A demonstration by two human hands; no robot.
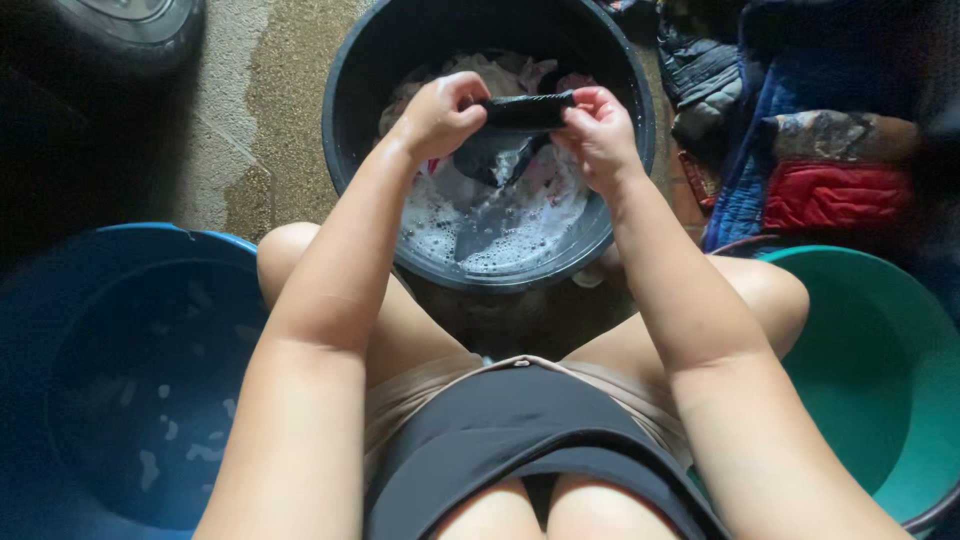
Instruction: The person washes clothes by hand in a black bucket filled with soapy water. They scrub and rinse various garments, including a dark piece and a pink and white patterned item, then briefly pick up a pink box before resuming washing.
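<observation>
A dark wet garment [520,125] is stretched between our two hands above the middle of the black basin [345,75], its ribbed band pulled taut and its loose end hanging down toward the suds. Our left hand [437,115] clenches the band's left end, fingers curled over it. Our right hand [600,135] pinches the right end between thumb and fingers. Beneath the garment, the basin holds soapy water [500,225] with pale and pink laundry [500,75] partly sunk in foam. The basin stands on a wet speckled floor [285,110] in front of our knees. At the left lies a blue tub [120,350] holding water; at the right, a green tub [880,370]. Beyond the green tub, toward the upper right corner, we see a pile of blue and red clothes [800,150].
</observation>
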